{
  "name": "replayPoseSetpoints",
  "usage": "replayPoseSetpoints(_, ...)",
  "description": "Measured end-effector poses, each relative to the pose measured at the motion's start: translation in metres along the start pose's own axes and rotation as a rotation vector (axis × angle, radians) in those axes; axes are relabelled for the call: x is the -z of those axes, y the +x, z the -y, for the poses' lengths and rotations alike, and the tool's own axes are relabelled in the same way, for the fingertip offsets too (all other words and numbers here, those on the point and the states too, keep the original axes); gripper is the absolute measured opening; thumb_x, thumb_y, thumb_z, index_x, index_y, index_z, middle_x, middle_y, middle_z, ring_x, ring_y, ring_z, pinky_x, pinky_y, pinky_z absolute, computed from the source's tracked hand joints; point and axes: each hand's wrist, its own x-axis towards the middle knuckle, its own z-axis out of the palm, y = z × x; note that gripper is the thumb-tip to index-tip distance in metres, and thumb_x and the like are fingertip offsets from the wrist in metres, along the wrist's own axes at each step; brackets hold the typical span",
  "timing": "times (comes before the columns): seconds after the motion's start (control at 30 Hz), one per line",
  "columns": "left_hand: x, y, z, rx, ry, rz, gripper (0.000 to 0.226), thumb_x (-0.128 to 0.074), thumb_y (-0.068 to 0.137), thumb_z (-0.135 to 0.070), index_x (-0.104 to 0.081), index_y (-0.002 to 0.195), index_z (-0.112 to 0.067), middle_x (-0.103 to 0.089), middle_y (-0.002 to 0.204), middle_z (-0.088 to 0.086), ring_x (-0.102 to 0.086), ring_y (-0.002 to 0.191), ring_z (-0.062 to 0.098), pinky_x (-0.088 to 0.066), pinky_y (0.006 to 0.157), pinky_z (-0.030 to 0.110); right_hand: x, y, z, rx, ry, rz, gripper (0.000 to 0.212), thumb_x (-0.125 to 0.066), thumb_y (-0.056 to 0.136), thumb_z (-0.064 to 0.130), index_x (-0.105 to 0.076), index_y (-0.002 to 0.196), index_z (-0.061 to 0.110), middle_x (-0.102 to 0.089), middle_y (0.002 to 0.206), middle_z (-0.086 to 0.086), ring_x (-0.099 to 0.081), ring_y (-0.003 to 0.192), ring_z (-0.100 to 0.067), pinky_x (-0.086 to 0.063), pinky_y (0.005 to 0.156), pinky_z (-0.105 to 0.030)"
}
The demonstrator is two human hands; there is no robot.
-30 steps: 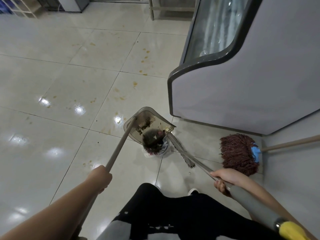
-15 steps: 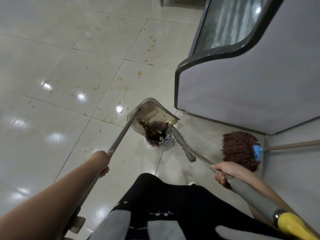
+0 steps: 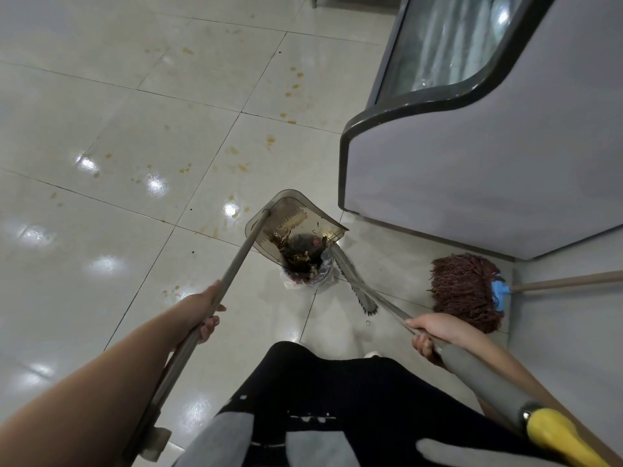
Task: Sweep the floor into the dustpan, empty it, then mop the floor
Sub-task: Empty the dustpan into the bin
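Dustpan (image 3: pixel 296 219), tipped over a small bin (image 3: pixel 308 276) on the floor (image 3: pixel 135 129), spills dark rubbish into it. Left hand (image 3: pixel 202 310) is clamped on its long handle; right hand (image 3: pixel 429 332) grips the broom (image 3: pixel 354 281). A mop (image 3: pixel 465 291) lies at the right, beside a grey cabinet (image 3: pixel 472 163).

Dim, cool indoor light from overhead, white glare spots on the glossy floor tiles (image 3: pixel 101 136) from nine to six o'clock, soft faint shadows, strong wide-angle bending at the edges, slight softness throughout
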Motion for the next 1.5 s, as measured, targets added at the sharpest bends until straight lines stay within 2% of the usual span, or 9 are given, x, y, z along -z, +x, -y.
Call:
replayPoseSetpoints(0.1,-0.002,-0.003,-0.005,-0.007,0.051,-0.035,0.05,-0.041,0.093,-0.052,-0.052,0.091,-0.003,-0.037,0.047,0.002,-0.028,0.024,0.005,-0.024,0.031,0.006,0.002,0.0,0.003,-0.001,0.01,0.011,0.057,-0.04,0.1,0.026,-0.042,0.046,0.008,-0.033,0.025,-0.003,-0.029,0.012,-0.011,-0.021,0.021,-0.007)
replayPoseSetpoints(0.33,-0.003,-0.009,0.014,-0.044,0.197,-0.145,0.046,-0.04,0.096,-0.046,-0.049,0.084,-0.003,-0.038,0.053,0.006,-0.031,0.035,0.013,-0.027,0.034,0.011,0.004,0.0,0.004,-0.027,0.021,-0.016,0.048,-0.04,0.1,0.026,-0.036,0.055,0.01,-0.033,0.024,-0.003,-0.029,0.013,-0.01,-0.021,0.023,-0.006)
replayPoseSetpoints(0.53,-0.022,-0.007,0.014,-0.042,0.133,-0.138,0.048,-0.036,0.098,-0.045,-0.046,0.083,-0.001,-0.036,0.055,0.006,-0.03,0.043,0.013,-0.026,0.037,0.014,-0.006,-0.002,0.005,-0.004,0.058,0.011,0.058,-0.038,0.101,0.023,-0.041,0.045,0.008,-0.032,0.025,-0.003,-0.028,0.012,-0.01,-0.02,0.021,-0.007)
replayPoseSetpoints(0.63,-0.02,-0.008,0.033,-0.05,0.219,-0.191,0.048,-0.034,0.099,-0.043,-0.045,0.077,-0.001,-0.036,0.052,0.006,-0.03,0.042,0.013,-0.025,0.042,0.019,-0.007,0.0,0.005,0.002,-0.005,0.005,0.055,-0.038,0.101,0.024,-0.039,0.048,0.009,-0.031,0.025,-0.002,-0.027,0.012,-0.009,-0.02,0.023,-0.006)
replayPoseSetpoints(0.73,-0.025,-0.009,0.039,-0.08,0.296,-0.221,0.048,-0.032,0.1,-0.039,-0.044,0.073,-0.001,-0.037,0.052,0.007,-0.032,0.043,0.015,-0.025,0.044,0.024,-0.009,-0.002,0.006,-0.023,-0.002,0.018,0.064,-0.039,0.101,0.026,-0.042,0.039,0.009,-0.03,0.025,-0.002,-0.028,0.012,-0.01,-0.02,0.022,-0.007)
replayPoseSetpoints(0.83,-0.028,-0.009,0.044,-0.068,0.248,-0.204,0.049,-0.031,0.1,-0.04,-0.046,0.076,0.001,-0.036,0.051,0.006,-0.031,0.042,0.015,-0.025,0.043,0.023,-0.009,-0.002,0.007,-0.028,-0.021,0.014,0.055,-0.04,0.1,0.026,-0.039,0.047,0.01,-0.031,0.025,-0.002,-0.028,0.013,-0.01,-0.021,0.022,-0.007)
replayPoseSetpoints(0.93,-0.027,-0.008,0.053,-0.095,0.352,-0.224,0.05,-0.031,0.1,-0.038,-0.045,0.073,0.001,-0.041,0.055,0.009,-0.038,0.044,0.018,-0.029,0.045,0.026,-0.009,0.0,0.003,-0.024,-0.054,0.01,0.046,-0.038,0.101,0.026,-0.034,0.057,0.011,-0.031,0.025,-0.002,-0.029,0.013,-0.009,-0.021,0.023,-0.006)
replayPoseSetpoints(1.23,-0.028,-0.012,0.063,-0.044,0.258,-0.22,0.049,-0.031,0.1,-0.038,-0.044,0.07,-0.001,-0.039,0.055,0.009,-0.034,0.045,0.016,-0.027,0.044,0.024,-0.009,0.007,0.001,-0.025,-0.086,-0.03,0.046,-0.039,0.1,0.026,-0.034,0.057,0.011,-0.032,0.026,-0.002,-0.028,0.013,-0.01,-0.021,0.023,-0.006)
replayPoseSetpoints(1.5,-0.026,-0.011,0.074,-0.077,0.331,-0.235,0.051,-0.031,0.1,-0.038,-0.044,0.066,-0.002,-0.041,0.056,0.009,-0.037,0.047,0.016,-0.027,0.046,0.021,-0.011,0.011,-0.001,-0.006,-0.099,-0.04,0.044,-0.037,0.101,0.024,-0.036,0.06,0.009,-0.032,0.025,-0.002,-0.029,0.014,-0.008,-0.022,0.024,-0.005)
